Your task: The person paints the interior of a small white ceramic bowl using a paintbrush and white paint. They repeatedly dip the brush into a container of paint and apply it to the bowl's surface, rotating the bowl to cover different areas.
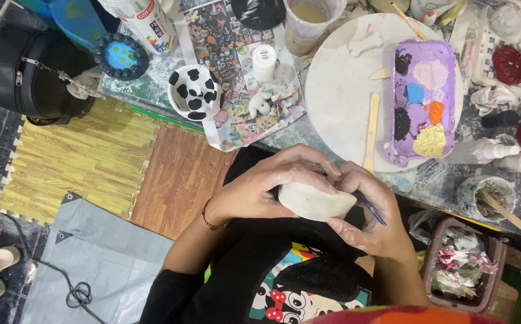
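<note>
Beside purple palette tray, white bottle

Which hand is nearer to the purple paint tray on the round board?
Right. The right hand holds the white clay piece just below the purple paint tray; the left hand grips the piece farther away.
</note>
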